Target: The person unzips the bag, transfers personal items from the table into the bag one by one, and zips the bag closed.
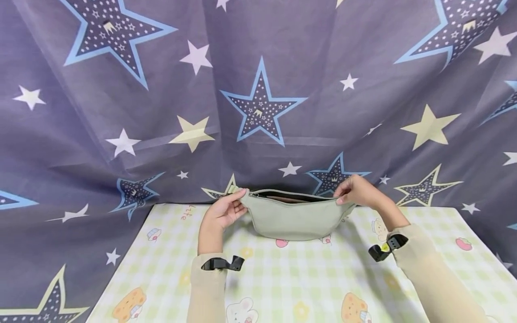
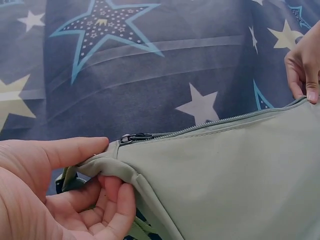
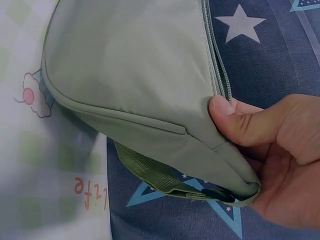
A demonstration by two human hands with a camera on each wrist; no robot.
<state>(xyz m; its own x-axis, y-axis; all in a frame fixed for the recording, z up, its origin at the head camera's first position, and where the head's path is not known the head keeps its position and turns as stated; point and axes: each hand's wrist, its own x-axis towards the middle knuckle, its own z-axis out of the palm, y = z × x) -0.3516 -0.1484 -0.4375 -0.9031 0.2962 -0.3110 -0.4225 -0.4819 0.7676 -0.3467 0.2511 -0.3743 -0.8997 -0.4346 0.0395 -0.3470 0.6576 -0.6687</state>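
A pale green waist bag (image 1: 295, 220) is held up at the back of the table, its top zipper (image 2: 215, 122) undone so that the dark inside shows in the head view. My left hand (image 1: 227, 211) pinches the bag's left end; in the left wrist view the zipper pull (image 2: 131, 138) lies just beyond the thumb tip. At the opposite end my right hand (image 1: 357, 192) grips the top corner, thumb (image 3: 235, 117) on the front face by the zipper's end. A green webbing strap (image 3: 150, 172) hangs under that end in the right wrist view.
The table (image 1: 266, 278) wears a green-and-white checked cloth with cartoon prints. Directly behind it hangs a dark purple-blue curtain (image 1: 161, 107) patterned with stars. Each forearm carries a black wrist band (image 1: 222, 264) over a beige sleeve (image 1: 432, 273).
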